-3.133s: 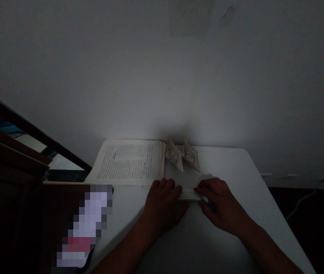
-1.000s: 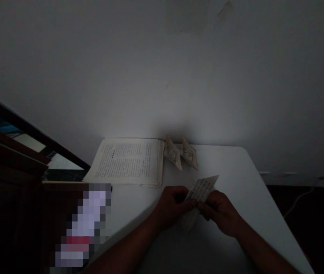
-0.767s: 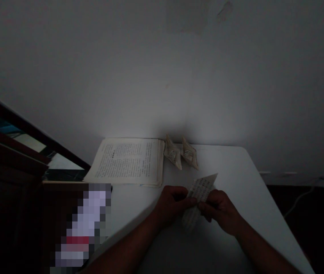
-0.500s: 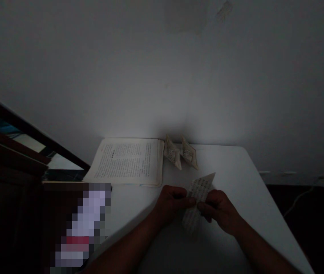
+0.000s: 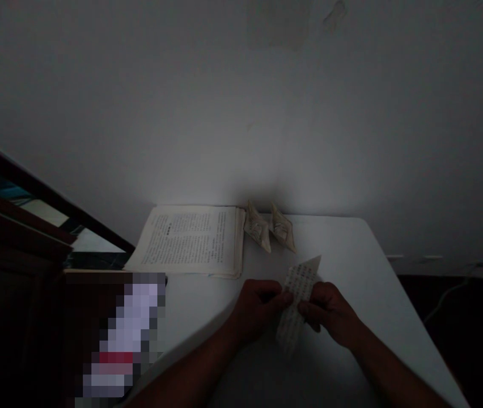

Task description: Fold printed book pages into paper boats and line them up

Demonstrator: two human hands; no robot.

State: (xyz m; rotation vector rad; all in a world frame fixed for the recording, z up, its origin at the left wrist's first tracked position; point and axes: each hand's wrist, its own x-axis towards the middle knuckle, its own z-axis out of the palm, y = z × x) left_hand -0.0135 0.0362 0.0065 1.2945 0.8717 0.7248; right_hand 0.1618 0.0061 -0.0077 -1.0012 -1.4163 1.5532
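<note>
Above the table's near part, a folded piece of printed paper with pointed ends is held slantwise between both hands. My left hand pinches its left edge, with the thumb on the printed face. On the opposite edge, my right hand grips the paper between thumb and curled fingers. The fingers behind the paper are hidden. Beyond my hands stand two folded paper boats, a left boat and a right boat, side by side.
A stack of printed pages lies at the table's back left, beside the boats. The white table meets a grey wall at the back. Dark wooden furniture and a pixelated patch are on the left. A thin cable hangs at right.
Both hands and the folded paper have shifted very slightly to the right. My left thumb sits a little nearer the paper's left edge. The boats and pages have stayed put.
</note>
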